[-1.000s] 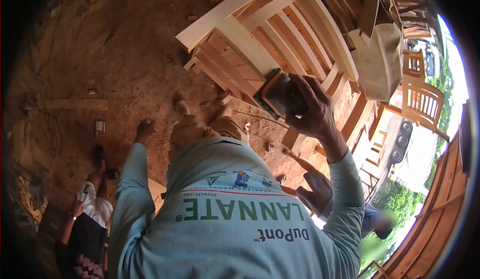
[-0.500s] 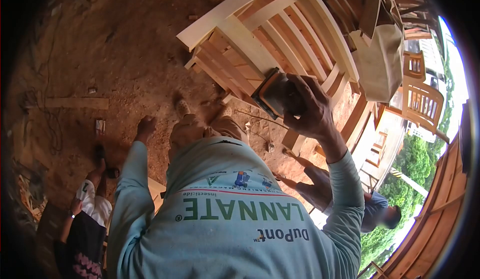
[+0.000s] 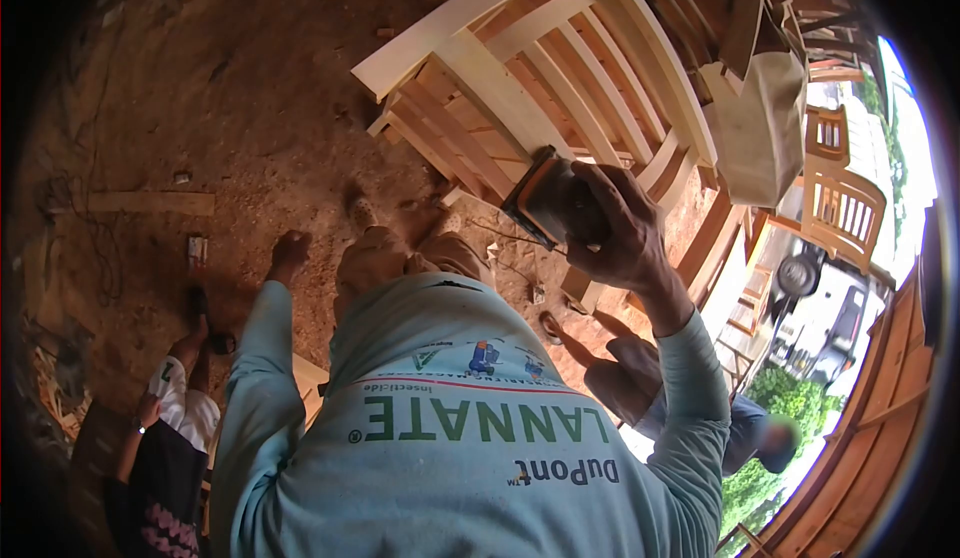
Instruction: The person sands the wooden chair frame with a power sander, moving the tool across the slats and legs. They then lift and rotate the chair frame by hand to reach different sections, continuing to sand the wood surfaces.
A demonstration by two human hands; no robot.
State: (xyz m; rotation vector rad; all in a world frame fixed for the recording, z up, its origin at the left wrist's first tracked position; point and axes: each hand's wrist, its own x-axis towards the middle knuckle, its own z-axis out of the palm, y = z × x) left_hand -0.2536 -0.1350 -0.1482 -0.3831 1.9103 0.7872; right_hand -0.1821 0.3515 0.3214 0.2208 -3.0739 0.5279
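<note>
- The right hand (image 3: 612, 228) is raised in front of the pale wooden chair (image 3: 520, 68). Its fingers (image 3: 600, 183) are wrapped tight over the top of a dark sander (image 3: 545, 198).
- The sander has an orange edge along its flat base. It sits against the near end of the chair, tilted, and touches the bare wood of one rail.
- The left hand (image 3: 290, 253) hangs well to the near left of the chair, over the dirt floor (image 3: 200, 78). Nothing shows in its fingers, and I cannot tell how far they are open.
- The chair lies tipped over on the floor, its curved slats running away from the sander.
- A loose plank (image 3: 140, 203) lies flat on the floor, far to the left of the chair.
- The person's own foot (image 3: 360, 213) stands on the floor just below the chair's near corner.
- A second person (image 3: 165, 458) in a white and dark top is low and far to the left of the chair.
- A third person (image 3: 740, 428) in a blue shirt is below the chair to the right.
- Another pale chair (image 3: 845, 208) stands well off to the right of the first, near a parked vehicle (image 3: 830, 318).
</note>
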